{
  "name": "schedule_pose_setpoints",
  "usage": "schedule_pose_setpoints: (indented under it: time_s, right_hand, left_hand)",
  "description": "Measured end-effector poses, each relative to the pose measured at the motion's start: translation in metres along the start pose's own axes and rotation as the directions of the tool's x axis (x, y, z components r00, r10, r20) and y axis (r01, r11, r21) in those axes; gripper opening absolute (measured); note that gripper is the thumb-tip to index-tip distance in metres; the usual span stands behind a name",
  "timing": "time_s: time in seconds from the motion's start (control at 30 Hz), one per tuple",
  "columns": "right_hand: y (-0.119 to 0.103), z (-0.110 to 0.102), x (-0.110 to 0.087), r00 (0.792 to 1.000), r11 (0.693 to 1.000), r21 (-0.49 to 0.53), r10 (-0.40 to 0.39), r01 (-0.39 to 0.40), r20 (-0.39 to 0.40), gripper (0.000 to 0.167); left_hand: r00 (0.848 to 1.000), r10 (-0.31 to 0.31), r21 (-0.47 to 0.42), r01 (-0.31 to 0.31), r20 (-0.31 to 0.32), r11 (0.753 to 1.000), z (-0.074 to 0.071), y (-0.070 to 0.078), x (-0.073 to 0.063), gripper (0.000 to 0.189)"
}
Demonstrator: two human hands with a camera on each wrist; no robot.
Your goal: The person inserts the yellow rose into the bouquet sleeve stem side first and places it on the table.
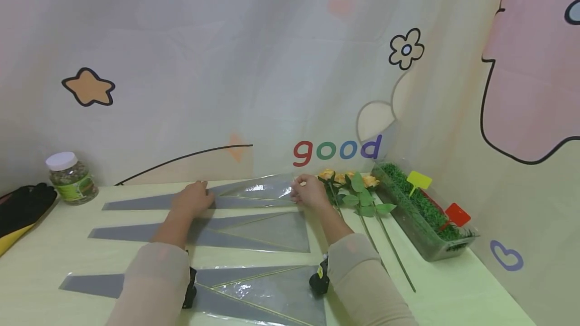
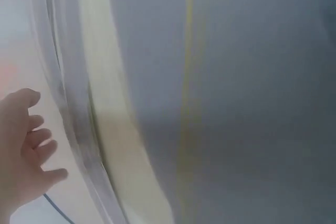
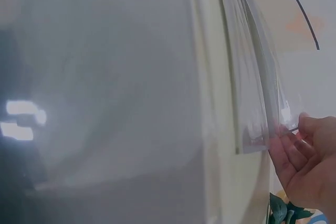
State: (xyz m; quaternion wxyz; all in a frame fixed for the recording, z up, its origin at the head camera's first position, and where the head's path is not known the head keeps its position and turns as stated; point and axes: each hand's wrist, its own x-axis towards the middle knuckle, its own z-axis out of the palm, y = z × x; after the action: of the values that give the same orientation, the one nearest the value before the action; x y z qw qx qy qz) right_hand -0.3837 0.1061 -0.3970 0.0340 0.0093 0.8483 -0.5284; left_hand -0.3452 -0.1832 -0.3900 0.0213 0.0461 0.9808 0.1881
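Observation:
Three long tapered plastic flower sleeves with grey panels and gold lines lie side by side on the table. At the wide end of the far sleeve [image 1: 254, 191], my right hand [image 1: 311, 192] pinches the clear plastic edge between thumb and fingers; the right wrist view shows the plastic edge raised at that hand [image 3: 304, 161]. My left hand [image 1: 192, 199] is over the middle of the same sleeve, its fingers loosely bent in the left wrist view [image 2: 31, 150]. The middle sleeve [image 1: 258, 230] and near sleeve [image 1: 267, 291] lie flat, partly hidden by my forearms.
Right of the sleeves lie several orange-yellow artificial roses [image 1: 342, 177] with long stems. Beyond them stands a clear box [image 1: 430, 250] of green artificial grass with yellow and red tags. A lidded jar [image 1: 72, 180] and a black-and-yellow item [image 1: 22, 210] are at left. A printed curtain backs the table.

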Motion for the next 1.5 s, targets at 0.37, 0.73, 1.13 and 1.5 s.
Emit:
schedule_pose_setpoints:
  time_s: [0.37,0.73,1.13,1.5]
  right_hand:
    - [0.003,0.0,-0.001,1.0,1.0,0.011,-0.02,0.02,0.015,0.014]
    - [0.002,0.001,0.001,1.0,1.0,-0.015,-0.006,0.006,0.021,0.015]
    - [0.004,-0.005,0.001,0.993,0.998,0.025,-0.063,0.061,0.097,0.017]
    - [0.003,-0.009,0.003,0.982,0.994,0.026,-0.11,0.108,0.152,0.015]
  left_hand:
    - [0.977,0.204,-0.012,-0.205,-0.059,0.979,0.017,0.077,0.021,0.051]
    - [0.958,0.288,0.061,-0.287,-0.004,0.956,0.025,0.106,0.034,0.052]
    - [0.96,0.268,0.16,-0.253,-0.08,0.954,0.044,0.113,0.042,0.037]
    - [0.967,0.199,0.086,-0.187,-0.159,0.978,0.04,0.117,0.035,0.034]
